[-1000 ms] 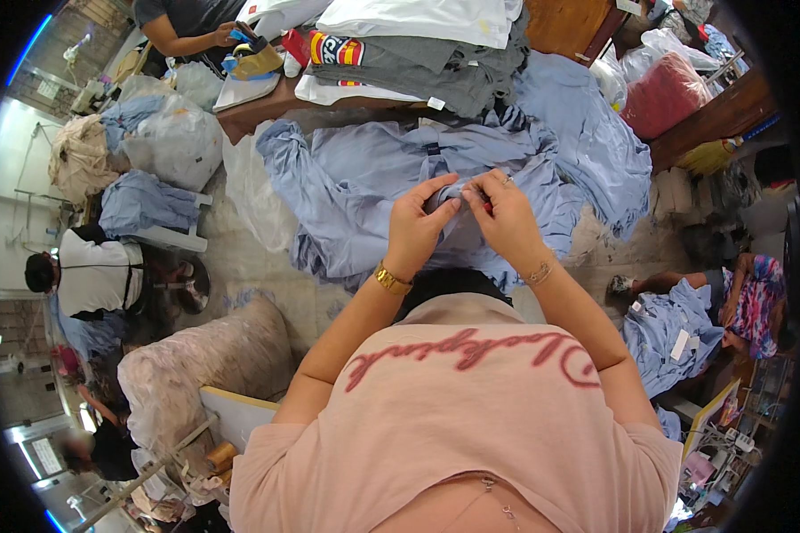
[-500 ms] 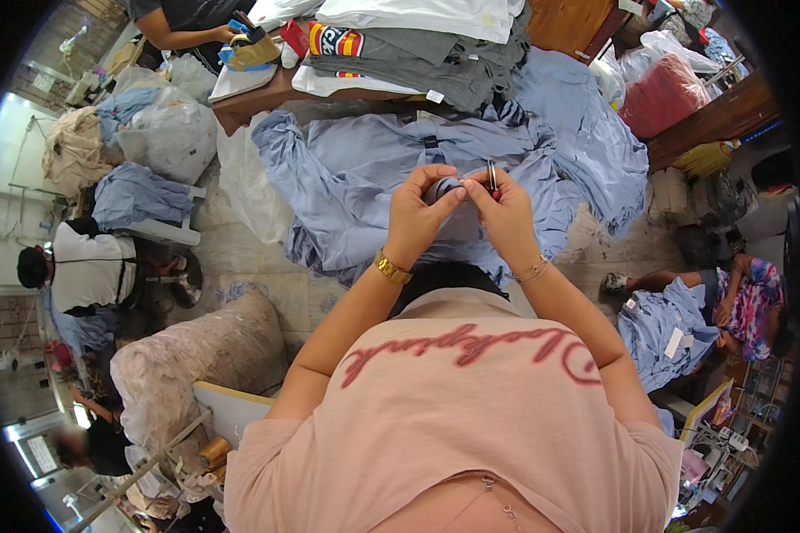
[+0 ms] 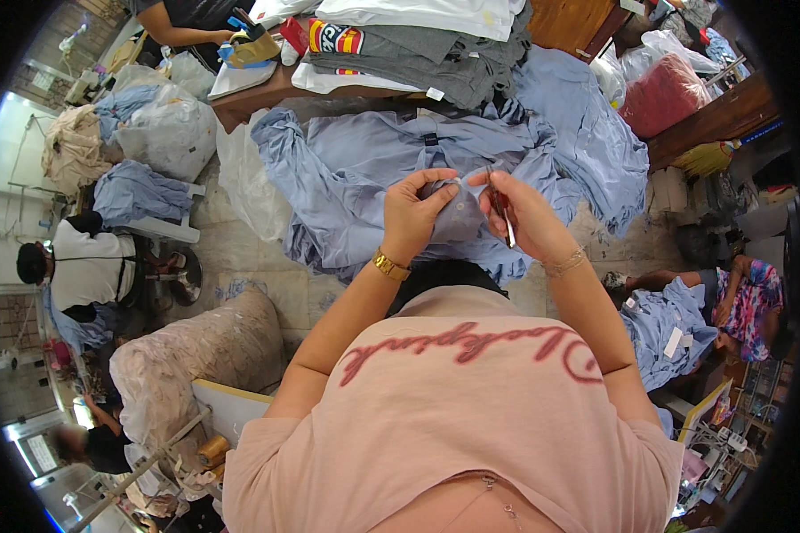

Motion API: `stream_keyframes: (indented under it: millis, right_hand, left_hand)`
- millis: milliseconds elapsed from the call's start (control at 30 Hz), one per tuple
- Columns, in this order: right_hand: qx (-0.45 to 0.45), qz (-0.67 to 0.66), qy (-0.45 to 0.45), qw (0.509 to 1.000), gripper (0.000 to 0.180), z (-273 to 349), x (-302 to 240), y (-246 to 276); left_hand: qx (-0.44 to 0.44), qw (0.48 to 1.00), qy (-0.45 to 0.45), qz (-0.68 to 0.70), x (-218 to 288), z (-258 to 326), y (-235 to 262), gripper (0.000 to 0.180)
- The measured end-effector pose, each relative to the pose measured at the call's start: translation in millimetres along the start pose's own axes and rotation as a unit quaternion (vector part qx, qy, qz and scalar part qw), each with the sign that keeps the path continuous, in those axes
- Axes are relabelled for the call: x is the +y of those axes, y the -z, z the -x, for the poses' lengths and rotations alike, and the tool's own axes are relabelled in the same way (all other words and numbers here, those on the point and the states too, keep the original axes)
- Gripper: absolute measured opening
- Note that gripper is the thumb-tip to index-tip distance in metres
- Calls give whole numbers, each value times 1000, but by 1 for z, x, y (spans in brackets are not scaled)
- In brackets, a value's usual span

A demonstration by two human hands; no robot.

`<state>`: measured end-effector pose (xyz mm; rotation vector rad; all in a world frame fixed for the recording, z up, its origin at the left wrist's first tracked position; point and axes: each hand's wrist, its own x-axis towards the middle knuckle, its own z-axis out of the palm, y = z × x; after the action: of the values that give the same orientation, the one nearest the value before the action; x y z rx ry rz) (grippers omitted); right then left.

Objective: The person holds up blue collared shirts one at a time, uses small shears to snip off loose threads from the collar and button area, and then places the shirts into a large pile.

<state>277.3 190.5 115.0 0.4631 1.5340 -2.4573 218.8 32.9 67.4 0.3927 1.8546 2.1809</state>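
Note:
My left hand [image 3: 409, 211] is closed, pinching an edge of a light-blue garment [image 3: 356, 164] between thumb and fingers. Below the pinch, a lifted flap of the cloth shows small pale buttons. A short gap to the right, my right hand [image 3: 526, 218] is closed around a small pair of thread snips [image 3: 508, 229], with a metal end toward me. Thumb and forefinger of that hand come together near the raised cloth; whether a thread lies between them is too small to tell. The rest of the garment spreads in loose folds beneath both hands.
Behind the garment, a brown table [image 3: 240, 112] bears folded grey clothes [image 3: 409, 58] and white ones. Another person's hand [image 3: 218, 37] is beside a tape dispenser [image 3: 251, 46]. A big stuffed sack [image 3: 200, 360] stands at left. More blue cloth [image 3: 667, 330] lies near a seated person at right.
My right hand has drawn away from my left and turned, so the snips now point toward me instead of away. My left hand keeps its pinch, and more of the buttoned flap shows.

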Motion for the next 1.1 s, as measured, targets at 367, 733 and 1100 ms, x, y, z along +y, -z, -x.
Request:
stream_keyframes:
  millis: [367, 733, 1100]
  right_hand:
    - [-104, 143, -98, 979, 34, 3, -16, 3]
    - [-104, 176, -106, 973, 34, 0, -17, 4]
    - [-99, 173, -101, 975, 35, 1, -14, 2]
  left_hand:
    - [-22, 999, -22, 12, -2, -3, -4, 27]
    - [-35, 999, -18, -1, 3, 0, -2, 29]
    - [-52, 996, -39, -54, 2, 0, 1, 28]
